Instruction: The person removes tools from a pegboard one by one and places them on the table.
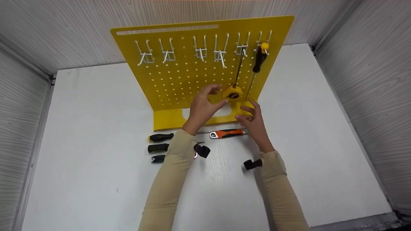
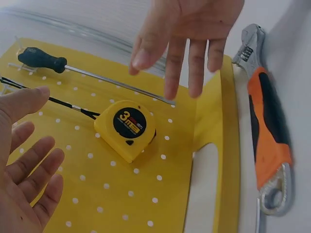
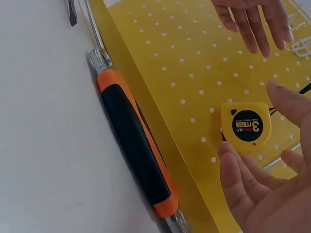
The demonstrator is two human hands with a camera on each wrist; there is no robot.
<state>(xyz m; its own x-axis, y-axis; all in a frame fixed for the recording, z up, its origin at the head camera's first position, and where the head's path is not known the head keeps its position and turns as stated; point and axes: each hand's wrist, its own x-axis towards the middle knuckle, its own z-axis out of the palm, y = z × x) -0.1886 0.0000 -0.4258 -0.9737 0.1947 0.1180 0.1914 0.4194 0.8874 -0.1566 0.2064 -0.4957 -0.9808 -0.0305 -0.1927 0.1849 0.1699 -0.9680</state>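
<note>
A yellow tape measure (image 1: pixel 232 92) hangs by its black strap from a hook of the yellow pegboard (image 1: pixel 179 73). My left hand (image 1: pixel 205 104) is just left of it, thumb and fingers spread with nothing between them. Lower right of the tape measure is my right hand (image 1: pixel 253 120), its fingers loosely bent and holding nothing. In the left wrist view the tape measure (image 2: pixel 125 127) lies against the board between both hands. A screwdriver (image 1: pixel 260 57) with a black handle and yellow end hangs from the rightmost hook, its shaft pointing down.
In front of the board's base lies an adjustable wrench (image 1: pixel 228 133) with an orange and black handle. Left of it are a screwdriver (image 1: pixel 160 137) and two more black-handled tools (image 1: pixel 158 148), partly hidden by my left arm. Several white hooks (image 1: pixel 220 55) stick out of the board.
</note>
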